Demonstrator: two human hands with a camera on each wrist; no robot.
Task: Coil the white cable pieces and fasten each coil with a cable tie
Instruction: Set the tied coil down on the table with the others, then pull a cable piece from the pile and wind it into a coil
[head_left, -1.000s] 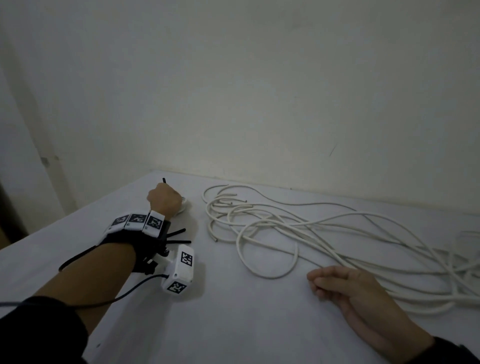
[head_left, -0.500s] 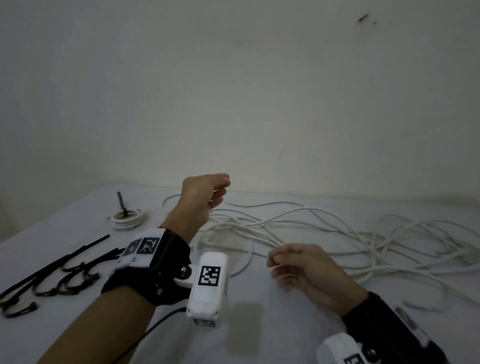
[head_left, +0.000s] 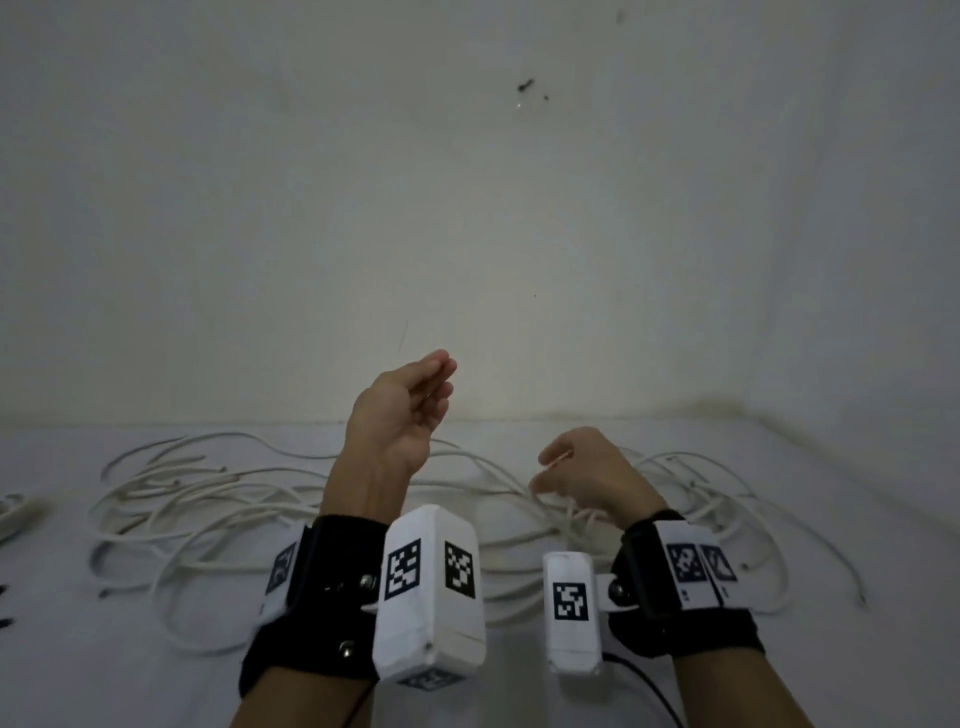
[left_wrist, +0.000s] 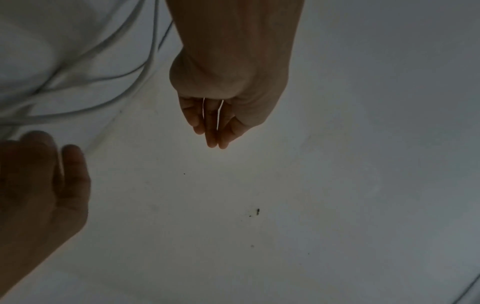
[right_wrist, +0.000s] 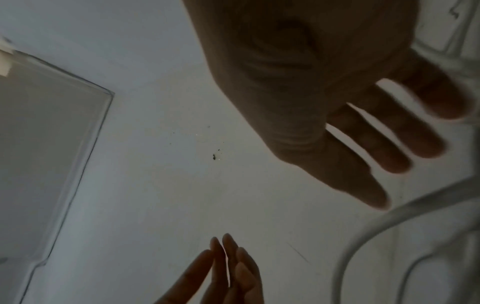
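Observation:
A loose tangle of white cable (head_left: 218, 499) sprawls across the white table (head_left: 156, 686) from left to right. My left hand (head_left: 436, 379) is raised above it in front of the wall, fingers straight and together, holding nothing; the left wrist view shows that left hand (left_wrist: 213, 131) empty too. My right hand (head_left: 545, 473) hovers just over the middle of the tangle. In the right wrist view the right hand (right_wrist: 389, 144) has its fingers spread and no cable between them. A small tied coil (head_left: 15, 512) lies at the far left edge.
Ends of black cable ties (head_left: 4, 592) show at the far left edge of the table. The pale wall (head_left: 519, 234) stands right behind the cables. Cable strands (right_wrist: 376, 226) curve close beside the right hand. Bare table lies in front of my wrists.
My left hand left the tied coil at the left, swung right and rose over the tangle. My right hand lifted off the table and spread its fingers. The view shifted right.

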